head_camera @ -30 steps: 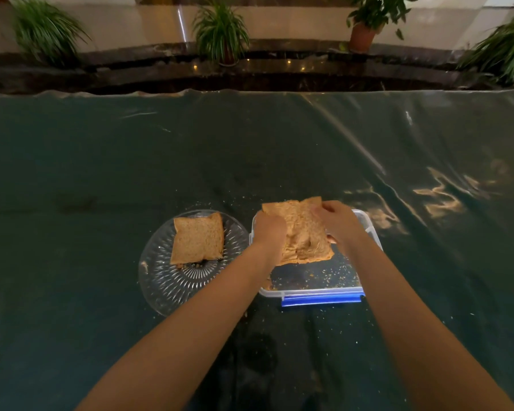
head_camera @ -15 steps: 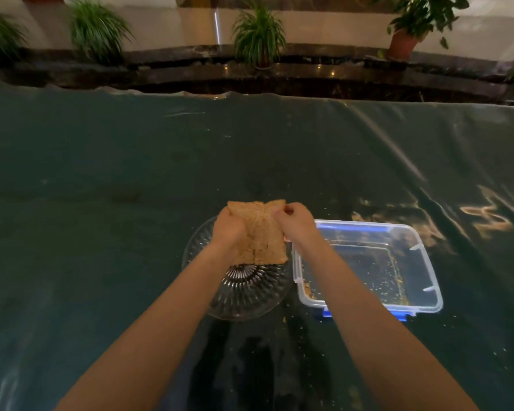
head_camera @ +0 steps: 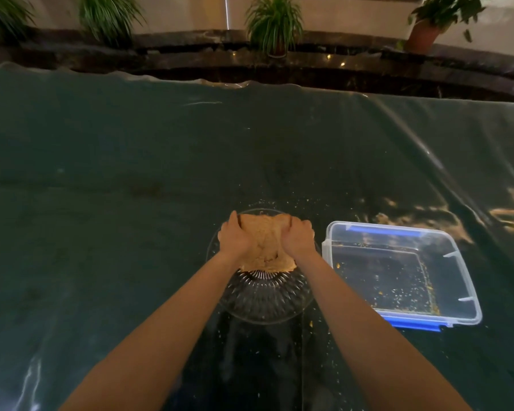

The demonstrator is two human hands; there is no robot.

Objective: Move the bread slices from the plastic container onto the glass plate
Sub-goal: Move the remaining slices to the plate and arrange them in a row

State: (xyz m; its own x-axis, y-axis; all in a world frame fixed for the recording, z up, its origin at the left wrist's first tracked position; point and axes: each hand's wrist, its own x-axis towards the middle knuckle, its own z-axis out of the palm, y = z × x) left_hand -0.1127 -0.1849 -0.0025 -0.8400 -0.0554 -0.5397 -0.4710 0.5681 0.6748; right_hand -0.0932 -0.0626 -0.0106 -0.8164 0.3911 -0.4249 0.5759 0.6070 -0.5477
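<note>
A brown bread slice (head_camera: 264,244) lies over the far half of the ribbed glass plate (head_camera: 264,298). My left hand (head_camera: 233,237) grips its left edge and my right hand (head_camera: 298,237) grips its right edge. The slice that lay on the plate earlier is hidden under this one and my hands. To the right stands the clear plastic container (head_camera: 469,295) with blue clips; it holds only crumbs.
The table is covered with a dark green cloth under shiny clear film (head_camera: 131,203), with crumbs scattered around the plate. Beyond the far table edge runs a dark stone ledge with several potted plants (head_camera: 275,22).
Both hands carried the bread slice left out of the container and lowered it over the plate. The view shifted, so the container now sits further right.
</note>
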